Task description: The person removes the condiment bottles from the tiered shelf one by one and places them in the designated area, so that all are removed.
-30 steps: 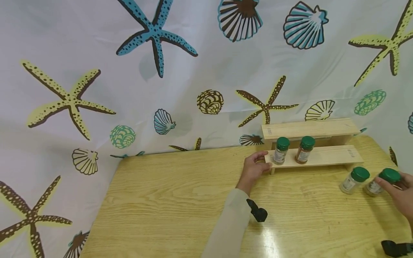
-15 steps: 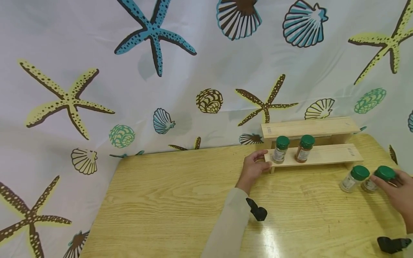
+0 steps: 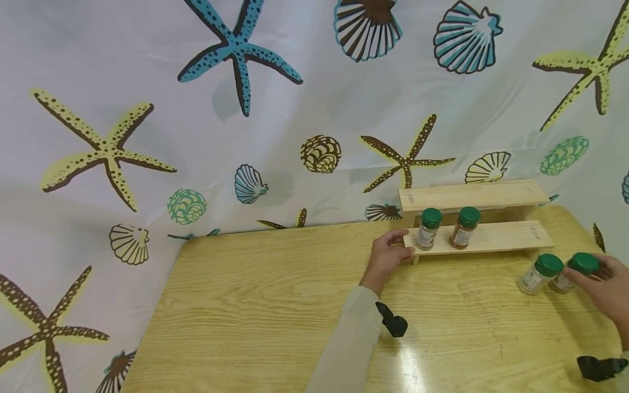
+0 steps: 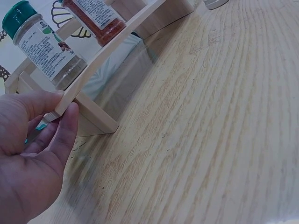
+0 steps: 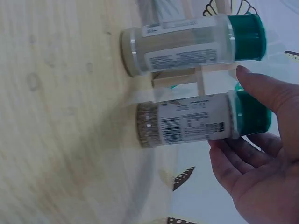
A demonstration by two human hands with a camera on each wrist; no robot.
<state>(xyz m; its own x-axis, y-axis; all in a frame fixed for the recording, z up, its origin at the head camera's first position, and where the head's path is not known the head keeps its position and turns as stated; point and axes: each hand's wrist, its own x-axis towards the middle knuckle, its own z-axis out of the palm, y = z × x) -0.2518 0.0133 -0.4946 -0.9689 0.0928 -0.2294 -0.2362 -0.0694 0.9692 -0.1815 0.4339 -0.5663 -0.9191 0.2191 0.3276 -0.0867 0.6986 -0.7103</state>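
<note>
"How will that seed-filled jar [image 5: 194, 119] handle?"
"Light, stiff and slightly slippery, I'd judge. The green cap [image 5: 256, 114] suits a hold; the right hand [image 3: 609, 286] pinches it there."
"Where is it?"
"In front of the right end of the rack [image 3: 474, 195]; I can't tell whether it touches the surface [image 3: 472, 322]."
"Anything in the way?"
"The neighbouring jar [image 3: 532, 277], also before the rack. The left hand [image 3: 384, 259] grips the rack's left end."
</note>
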